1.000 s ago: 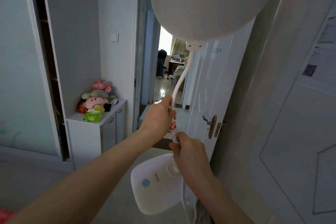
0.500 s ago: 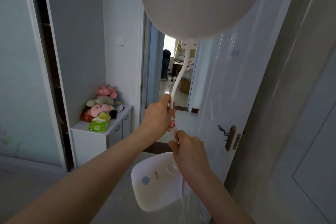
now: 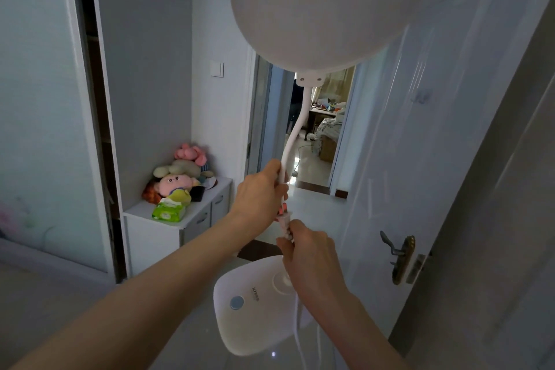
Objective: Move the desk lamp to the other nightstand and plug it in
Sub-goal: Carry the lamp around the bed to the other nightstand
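I carry a white desk lamp in the air in front of me. Its big round head [image 3: 318,3] fills the top of the view, and its bent white neck [image 3: 295,129] runs down to a flat white base [image 3: 249,309] with a round button. My left hand [image 3: 259,194] is closed around the neck's lower part. Just below it, my right hand [image 3: 309,258] grips the neck right above the base. A thin white cord [image 3: 297,336] hangs down beside the base. No nightstand is visible.
An open white door [image 3: 405,159] with a brass handle [image 3: 401,258] stands close on the right. Ahead, a doorway [image 3: 312,141] leads to a cluttered room. At left a low white cabinet [image 3: 168,237] bears plush toys [image 3: 180,177] beside a sliding wardrobe [image 3: 39,99].
The view has turned left and moved forward toward the doorway; the door and its handle have slid to the right. Both hands keep the same hold on the lamp.
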{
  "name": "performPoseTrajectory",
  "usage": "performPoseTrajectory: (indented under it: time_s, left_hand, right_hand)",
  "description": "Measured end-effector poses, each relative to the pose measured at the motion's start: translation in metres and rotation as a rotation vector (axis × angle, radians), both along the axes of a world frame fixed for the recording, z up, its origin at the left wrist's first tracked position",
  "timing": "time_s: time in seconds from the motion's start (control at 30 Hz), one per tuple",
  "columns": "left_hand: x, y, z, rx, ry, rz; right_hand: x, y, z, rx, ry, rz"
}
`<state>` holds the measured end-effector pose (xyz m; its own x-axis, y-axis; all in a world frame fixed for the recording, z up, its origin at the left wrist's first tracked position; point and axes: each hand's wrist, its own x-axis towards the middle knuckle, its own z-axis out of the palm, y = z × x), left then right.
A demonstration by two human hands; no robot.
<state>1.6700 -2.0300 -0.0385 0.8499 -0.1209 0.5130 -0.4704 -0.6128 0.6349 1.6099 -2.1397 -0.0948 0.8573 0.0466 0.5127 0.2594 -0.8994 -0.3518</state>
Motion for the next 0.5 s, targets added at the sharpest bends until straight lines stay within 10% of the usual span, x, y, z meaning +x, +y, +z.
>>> performPoseTrajectory:
  time_s: [0.5]
  left_hand:
    - [0.082,-0.029,0.0,0.004,0.028,0.137]
  right_hand:
    - [0.094,-0.036,0.006,-0.042,0.029,0.114]
